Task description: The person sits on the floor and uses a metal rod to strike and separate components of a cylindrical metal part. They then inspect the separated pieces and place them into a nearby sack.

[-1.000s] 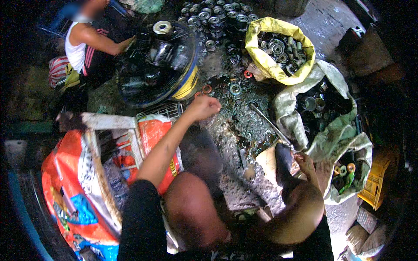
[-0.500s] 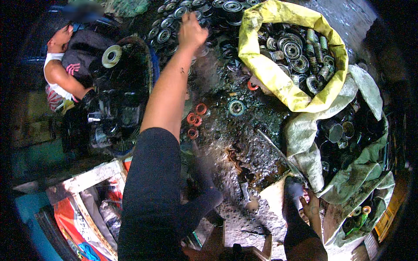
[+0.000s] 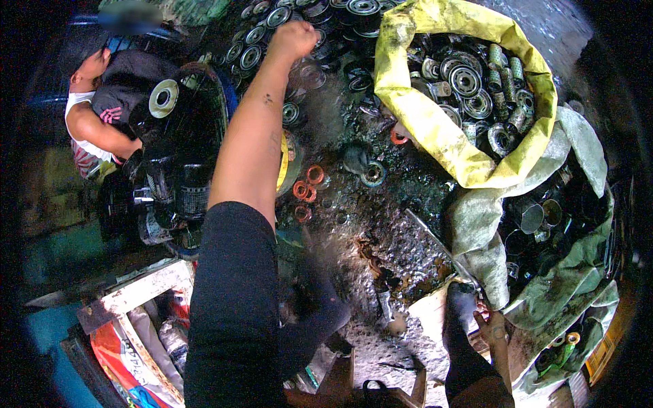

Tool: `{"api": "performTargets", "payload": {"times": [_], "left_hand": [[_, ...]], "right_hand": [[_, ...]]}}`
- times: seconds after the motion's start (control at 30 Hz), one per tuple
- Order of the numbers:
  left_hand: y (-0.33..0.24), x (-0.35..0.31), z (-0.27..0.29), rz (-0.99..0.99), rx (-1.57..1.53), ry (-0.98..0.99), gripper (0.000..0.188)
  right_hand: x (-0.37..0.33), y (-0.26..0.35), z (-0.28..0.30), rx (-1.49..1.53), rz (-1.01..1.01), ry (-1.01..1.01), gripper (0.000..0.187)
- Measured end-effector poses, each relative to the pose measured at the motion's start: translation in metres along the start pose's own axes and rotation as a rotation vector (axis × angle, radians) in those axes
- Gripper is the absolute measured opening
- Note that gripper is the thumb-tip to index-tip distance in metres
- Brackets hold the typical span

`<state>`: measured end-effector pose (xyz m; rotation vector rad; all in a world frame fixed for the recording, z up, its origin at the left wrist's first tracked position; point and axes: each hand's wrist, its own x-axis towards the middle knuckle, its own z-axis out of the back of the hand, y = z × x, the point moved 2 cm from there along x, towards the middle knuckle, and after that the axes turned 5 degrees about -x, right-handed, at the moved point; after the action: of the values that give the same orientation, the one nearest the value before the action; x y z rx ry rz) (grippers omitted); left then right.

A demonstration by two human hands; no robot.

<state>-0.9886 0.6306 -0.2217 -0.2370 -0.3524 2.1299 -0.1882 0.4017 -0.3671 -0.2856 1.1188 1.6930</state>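
Many round metal discs (image 3: 251, 57) lie heaped at the far side of the wet floor (image 3: 347, 234), and the left hand (image 3: 292, 41), much the nearer of the two, is over the heap's near edge at a long reach. Its fingers are curled in; whether they close on a disc cannot be told, since the back of the hand hides them. Discs lie to its left, to its right and beyond it; being round, they offer no long axis to the forearm, which points nearly straight ahead. Well apart, low on the right, the right hand (image 3: 491, 332) is beside a slim metal rod (image 3: 435, 238). The rod slants from far left to near right, its near end reaching toward the fingers; whether they grip it cannot be made out. Right of the heap stands a yellow sack (image 3: 435, 129) of metal parts (image 3: 466, 80).
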Motion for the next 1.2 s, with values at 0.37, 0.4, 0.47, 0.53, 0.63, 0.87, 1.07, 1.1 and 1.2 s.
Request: {"api": "performTargets", "payload": {"times": [0.37, 0.4, 0.47, 0.53, 0.63, 0.87, 1.07, 1.1, 1.2], "left_hand": [[-0.035, -0.037, -0.038, -0.170, 0.006, 0.332, 0.036], [-0.062, -0.037, -0.029, -0.001, -0.196, 0.598, 0.034], [-0.044, -0.031, -0.004, -0.344, -0.084, -0.081, 0.042], [-0.052, -0.026, -0.015, -0.020, -0.283, 0.158, 0.045], [-0.021, -0.022, -0.073, -0.241, 0.146, 0.164, 0.041], [-0.009, -0.044, -0.150, -0.103, 0.266, 0.207, 0.077], [-0.035, -0.026, -0.136, -0.085, 0.102, 0.080, 0.027], [-0.032, -0.029, -0.116, -0.002, 0.103, -0.007, 0.028], [-0.034, -0.035, -0.105, -0.074, 0.275, 0.037, 0.041]], "right_hand": [[-0.008, 0.016, 0.016, -0.037, 0.006, 0.044, 0.045], [-0.006, 0.007, 0.012, -0.111, 0.178, -0.041, 0.045], [0.001, -0.001, -0.002, 0.047, -0.018, 0.080, 0.046], [-0.007, -0.019, -0.010, 0.112, -0.122, 0.052, 0.047], [-0.003, 0.030, 0.010, 0.048, -0.214, 0.148, 0.049], [-0.004, -0.008, -0.005, -0.026, -0.060, 0.041, 0.044], [-0.013, 0.009, 0.016, 0.012, -0.208, 0.093, 0.046], [-0.007, 0.010, 0.012, 0.019, -0.178, 0.096, 0.045], [0.001, 0.000, 0.001, -0.008, -0.144, 0.098, 0.042]]}}
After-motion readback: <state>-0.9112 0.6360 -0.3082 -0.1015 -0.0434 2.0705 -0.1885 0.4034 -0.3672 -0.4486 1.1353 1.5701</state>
